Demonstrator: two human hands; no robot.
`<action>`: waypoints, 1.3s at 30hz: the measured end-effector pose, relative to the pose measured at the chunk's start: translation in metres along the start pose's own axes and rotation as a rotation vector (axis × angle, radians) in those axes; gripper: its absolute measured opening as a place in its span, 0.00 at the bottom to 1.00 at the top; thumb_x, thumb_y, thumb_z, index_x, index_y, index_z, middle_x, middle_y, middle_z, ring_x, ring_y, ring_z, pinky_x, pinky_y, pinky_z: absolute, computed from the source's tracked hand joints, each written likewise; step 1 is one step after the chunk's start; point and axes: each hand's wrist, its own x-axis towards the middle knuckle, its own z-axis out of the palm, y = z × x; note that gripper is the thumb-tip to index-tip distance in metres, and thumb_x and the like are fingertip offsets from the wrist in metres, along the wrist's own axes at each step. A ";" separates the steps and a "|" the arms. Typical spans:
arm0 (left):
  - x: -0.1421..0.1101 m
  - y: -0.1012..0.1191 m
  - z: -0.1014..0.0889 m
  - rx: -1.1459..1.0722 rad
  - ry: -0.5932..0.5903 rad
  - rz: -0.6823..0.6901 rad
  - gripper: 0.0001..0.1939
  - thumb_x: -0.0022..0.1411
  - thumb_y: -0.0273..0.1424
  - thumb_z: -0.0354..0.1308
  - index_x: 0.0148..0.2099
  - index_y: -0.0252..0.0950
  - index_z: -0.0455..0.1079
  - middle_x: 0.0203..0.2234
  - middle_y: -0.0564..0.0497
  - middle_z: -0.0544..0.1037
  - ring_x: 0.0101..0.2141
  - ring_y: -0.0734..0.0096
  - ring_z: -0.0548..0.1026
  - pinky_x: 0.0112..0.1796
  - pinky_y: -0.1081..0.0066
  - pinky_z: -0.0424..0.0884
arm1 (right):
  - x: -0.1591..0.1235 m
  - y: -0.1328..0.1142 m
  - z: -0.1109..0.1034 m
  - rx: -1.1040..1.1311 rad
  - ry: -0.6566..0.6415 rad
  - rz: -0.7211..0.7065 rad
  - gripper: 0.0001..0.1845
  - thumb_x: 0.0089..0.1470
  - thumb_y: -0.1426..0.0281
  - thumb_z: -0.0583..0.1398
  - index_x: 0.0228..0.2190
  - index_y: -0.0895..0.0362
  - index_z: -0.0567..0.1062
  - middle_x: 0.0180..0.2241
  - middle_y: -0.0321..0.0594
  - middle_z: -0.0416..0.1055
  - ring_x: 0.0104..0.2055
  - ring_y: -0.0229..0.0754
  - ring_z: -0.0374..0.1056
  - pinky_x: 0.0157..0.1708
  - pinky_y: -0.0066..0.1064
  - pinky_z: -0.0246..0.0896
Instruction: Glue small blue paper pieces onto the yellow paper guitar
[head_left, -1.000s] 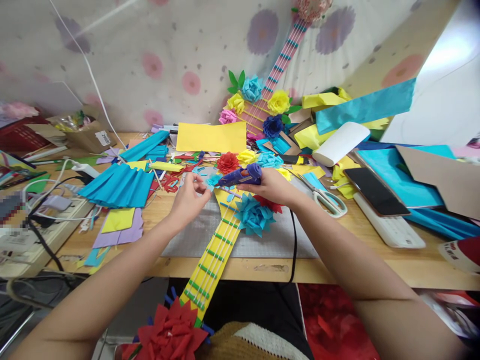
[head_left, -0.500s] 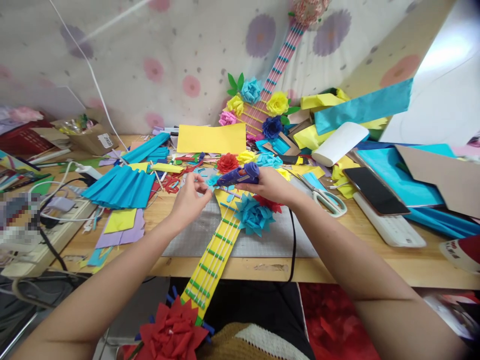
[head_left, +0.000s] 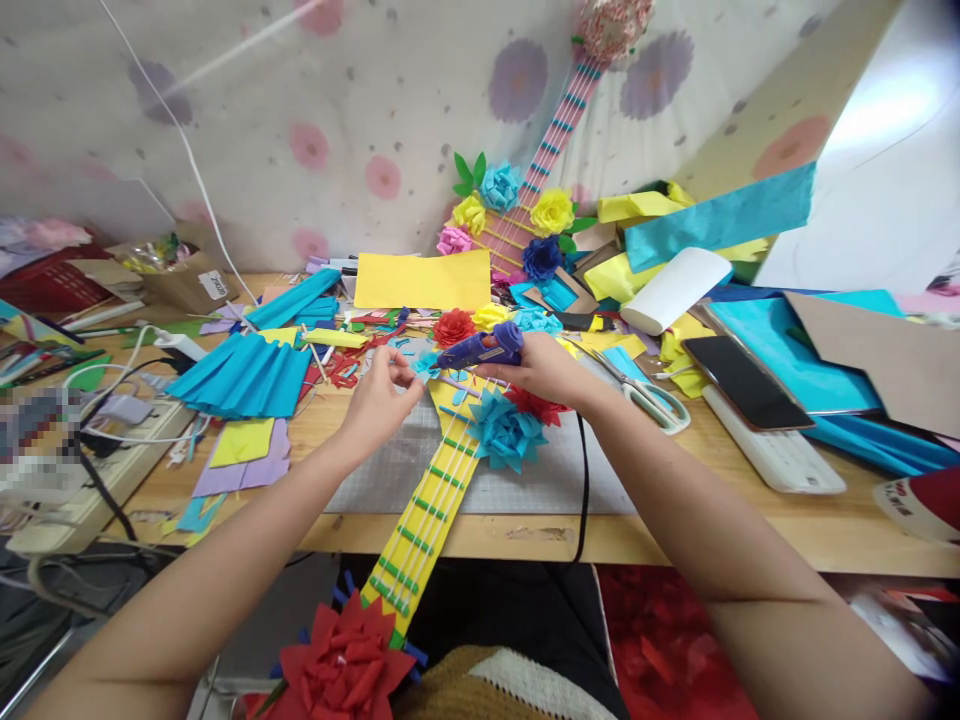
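Observation:
My right hand (head_left: 541, 368) grips a purple-blue glue gun (head_left: 480, 350), its nozzle pointing left toward a small light-blue paper piece (head_left: 424, 364). My left hand (head_left: 377, 392) pinches that piece between thumb and fingers. Both hands hover over a yellow paper guitar (head_left: 429, 498) with green frets that lies on a grey cutting mat (head_left: 517, 476). A blue paper flower (head_left: 505, 432) and a red one (head_left: 537, 406) sit on the guitar's body under my right wrist. A big red paper flower (head_left: 339, 664) caps the guitar's near end. The gun's black cord (head_left: 583, 480) drops over the table edge.
Scissors (head_left: 651, 396), a phone (head_left: 745, 382) and a white keyboard (head_left: 777, 452) lie to the right. A pleated blue paper fan (head_left: 241, 372), scraps and a power strip (head_left: 90, 478) crowd the left. A second flowered paper guitar (head_left: 534, 190) leans on the back wall behind a yellow sheet (head_left: 423, 280).
The hands have hardly moved; the glue gun's nozzle stays at the light-blue piece. The view has tilted slightly, shifting everything a little upward.

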 end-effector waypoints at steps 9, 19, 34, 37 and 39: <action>0.001 0.001 0.002 -0.104 -0.027 -0.018 0.15 0.51 0.34 0.57 0.38 0.41 0.53 0.24 0.58 0.72 0.26 0.70 0.75 0.21 0.74 0.67 | 0.001 -0.001 0.002 -0.017 -0.025 -0.006 0.17 0.53 0.58 0.60 0.40 0.56 0.77 0.37 0.41 0.77 0.38 0.46 0.71 0.37 0.33 0.60; 0.001 0.002 0.001 -0.084 -0.021 -0.017 0.15 0.51 0.33 0.57 0.38 0.41 0.54 0.25 0.58 0.73 0.27 0.70 0.76 0.21 0.75 0.67 | 0.002 -0.003 0.001 -0.029 -0.002 -0.002 0.16 0.53 0.60 0.60 0.40 0.56 0.77 0.35 0.40 0.77 0.36 0.45 0.70 0.35 0.32 0.59; -0.002 -0.013 0.001 -0.295 -0.122 -0.039 0.12 0.42 0.34 0.63 0.28 0.36 0.64 0.25 0.54 0.70 0.28 0.72 0.71 0.25 0.71 0.75 | -0.018 0.038 -0.012 0.223 0.413 0.221 0.20 0.44 0.52 0.63 0.26 0.58 0.75 0.20 0.37 0.70 0.24 0.39 0.65 0.25 0.30 0.59; -0.001 -0.021 0.005 -0.266 -0.109 -0.058 0.14 0.39 0.32 0.64 0.29 0.36 0.65 0.26 0.53 0.71 0.29 0.71 0.71 0.26 0.71 0.74 | -0.031 0.055 -0.016 0.325 0.508 0.326 0.20 0.45 0.53 0.63 0.19 0.57 0.70 0.13 0.32 0.60 0.17 0.33 0.55 0.18 0.28 0.52; -0.001 -0.025 0.008 -0.228 -0.073 -0.043 0.12 0.41 0.33 0.62 0.30 0.36 0.65 0.27 0.52 0.71 0.29 0.71 0.71 0.25 0.72 0.73 | -0.038 0.064 -0.017 0.394 0.549 0.329 0.20 0.47 0.54 0.62 0.18 0.56 0.68 0.12 0.31 0.57 0.15 0.32 0.52 0.16 0.27 0.50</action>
